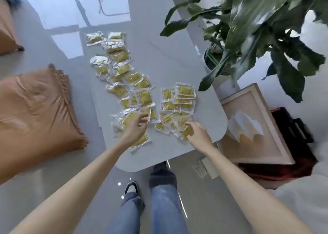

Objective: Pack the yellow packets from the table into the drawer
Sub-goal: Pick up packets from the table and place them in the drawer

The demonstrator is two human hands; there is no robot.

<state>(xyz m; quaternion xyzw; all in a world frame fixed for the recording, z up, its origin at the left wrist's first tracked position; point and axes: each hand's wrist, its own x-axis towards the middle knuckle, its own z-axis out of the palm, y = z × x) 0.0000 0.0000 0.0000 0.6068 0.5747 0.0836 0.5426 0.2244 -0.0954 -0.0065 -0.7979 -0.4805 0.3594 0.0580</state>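
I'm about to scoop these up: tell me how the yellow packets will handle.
The yellow packets look thin and flat, so probably light and floppy. Their glossy film suggests slippery stacks, likely to slide apart on the smooth table.

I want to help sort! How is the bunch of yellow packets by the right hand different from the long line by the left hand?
The right bunch is a short, tight cluster with packets overlapping; the left line stretches far up the table, more spread out. The right hand rests on the bunch's near edge; the left hand reaches over the line's near end. Both hold the same clear-wrapped yellow packets.
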